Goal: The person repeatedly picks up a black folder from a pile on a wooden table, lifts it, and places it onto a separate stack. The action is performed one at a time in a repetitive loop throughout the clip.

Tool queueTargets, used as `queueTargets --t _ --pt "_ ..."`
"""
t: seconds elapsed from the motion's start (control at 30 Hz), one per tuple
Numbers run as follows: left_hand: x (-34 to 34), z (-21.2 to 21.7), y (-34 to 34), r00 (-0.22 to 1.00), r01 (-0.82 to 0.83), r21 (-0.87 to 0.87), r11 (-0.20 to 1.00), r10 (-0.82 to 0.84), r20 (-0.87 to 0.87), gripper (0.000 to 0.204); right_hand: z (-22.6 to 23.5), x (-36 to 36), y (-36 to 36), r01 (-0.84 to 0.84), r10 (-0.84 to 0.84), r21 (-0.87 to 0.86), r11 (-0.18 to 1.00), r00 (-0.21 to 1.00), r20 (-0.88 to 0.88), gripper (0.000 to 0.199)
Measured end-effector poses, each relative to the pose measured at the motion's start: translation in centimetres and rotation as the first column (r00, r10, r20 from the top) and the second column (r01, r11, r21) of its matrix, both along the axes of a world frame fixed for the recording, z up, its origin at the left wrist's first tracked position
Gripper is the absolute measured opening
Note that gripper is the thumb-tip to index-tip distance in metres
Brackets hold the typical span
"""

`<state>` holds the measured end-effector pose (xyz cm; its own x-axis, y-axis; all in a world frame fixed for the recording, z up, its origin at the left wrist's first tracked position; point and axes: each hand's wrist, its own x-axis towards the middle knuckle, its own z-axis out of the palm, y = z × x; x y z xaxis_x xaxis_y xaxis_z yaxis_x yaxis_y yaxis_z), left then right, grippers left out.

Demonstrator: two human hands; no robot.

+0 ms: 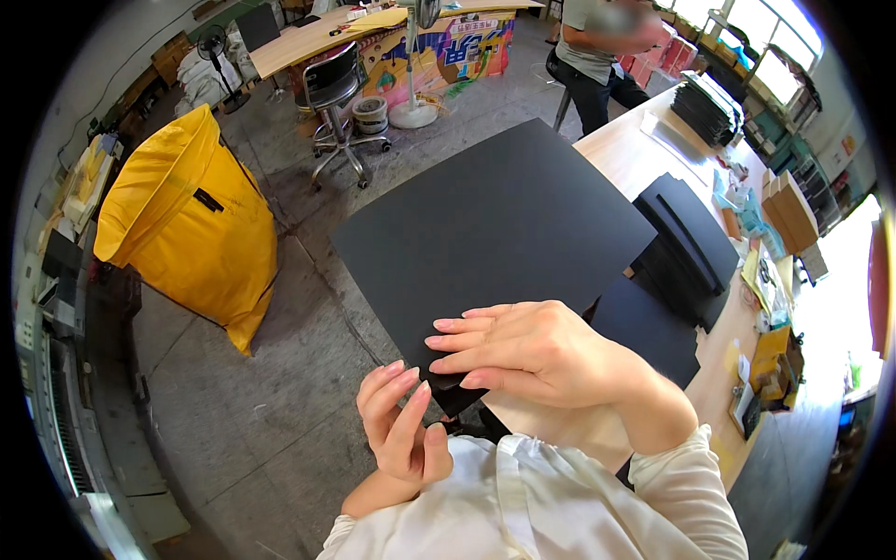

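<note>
A large black sheet, perhaps card or board, lies in front of me at the table's near left corner. Across its near edge rests my right hand, palm down, fingers stretched out and pressing on it. A small dark piece or fold shows just under those fingertips; what it is I cannot make out. Beside the sheet's near corner, my left hand is raised with its fingers loosely bent and apart, nothing visible between them. Its fingertips come close to those of the right hand.
More black pieces lie on the wooden table to the right, with a black stack farther off. A yellow sack stands on the floor at left. Beyond are a swivel chair and a seated person.
</note>
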<state>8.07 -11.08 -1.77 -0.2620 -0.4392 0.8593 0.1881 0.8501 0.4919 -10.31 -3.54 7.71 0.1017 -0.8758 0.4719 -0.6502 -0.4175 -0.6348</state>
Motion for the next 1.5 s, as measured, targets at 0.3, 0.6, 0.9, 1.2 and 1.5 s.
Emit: queueTargets --t 0.3,0.6,0.9,1.2,1.5 --pt "-0.2 0.8 -0.2 0.995 0.006 -0.051 0.999 -0.001 0.104 0.040 0.0 -0.3 0.1 -0.022 0.021 0.029 0.999 0.999 0.035 0.022" --pt "-0.9 1.4 -0.3 0.999 -0.005 0.059 0.998 0.003 0.036 0.044 -0.3 -0.2 -0.2 0.009 -0.009 -0.003 1.000 0.999 0.046 0.025" --pt "-0.5 1.1 -0.2 0.996 0.025 0.033 0.999 -0.028 0.085 0.034 -0.4 -0.3 -0.1 0.005 -0.006 0.005 1.000 0.999 0.052 0.025" --pt "-1.2 2.0 -0.5 0.997 -0.043 0.050 0.998 0.039 0.071 0.040 -0.1 -0.4 -0.2 -0.009 -0.006 0.080 0.997 0.981 0.191 0.025" --pt "-1.4 2.2 -0.4 0.996 -0.063 0.047 0.997 0.059 0.070 0.039 -0.1 -0.6 -0.2 -0.050 0.026 0.088 0.995 0.968 0.251 0.027"
